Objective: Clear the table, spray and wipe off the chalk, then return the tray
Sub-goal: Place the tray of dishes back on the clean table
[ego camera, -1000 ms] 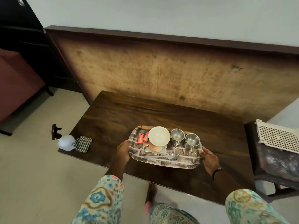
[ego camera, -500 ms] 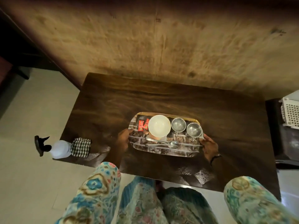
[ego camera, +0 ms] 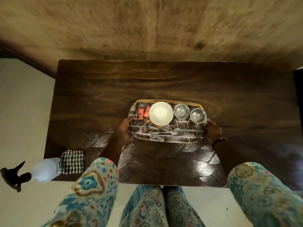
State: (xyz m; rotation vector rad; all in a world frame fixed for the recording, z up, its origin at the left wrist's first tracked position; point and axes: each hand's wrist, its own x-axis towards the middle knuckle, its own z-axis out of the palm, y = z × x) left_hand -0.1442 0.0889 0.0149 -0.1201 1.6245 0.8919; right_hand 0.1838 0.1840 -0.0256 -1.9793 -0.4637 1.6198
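Note:
A patterned tray (ego camera: pixel 165 139) sits on the dark wooden table (ego camera: pixel 164 82), right of its middle. It carries a white bowl (ego camera: pixel 161 113), two steel cups (ego camera: pixel 181 111) (ego camera: pixel 198 115), spoons (ego camera: pixel 165 131) and red sachets (ego camera: pixel 143 113). My left hand (ego camera: pixel 125 128) grips the tray's left end. At the right end my right hand (ego camera: pixel 213 131) grips it. A clear spray bottle (ego camera: pixel 44 169) with a black trigger stands at the table's front left corner. Beside it lies a checked cloth (ego camera: pixel 72 161).
A tall worn wooden panel (ego camera: pixel 147 27) rises behind the table's far edge. Pale floor (ego camera: pixel 24 104) lies to the left and in front. My legs in patterned trousers (ego camera: pixel 155 205) stand against the front edge. A dark piece of furniture (ego camera: pixel 298 89) borders the right.
The view has tilted further down and closer over the table. Both hands keep their hold on the tray's ends, and the tray stays at about the same spot on the table.

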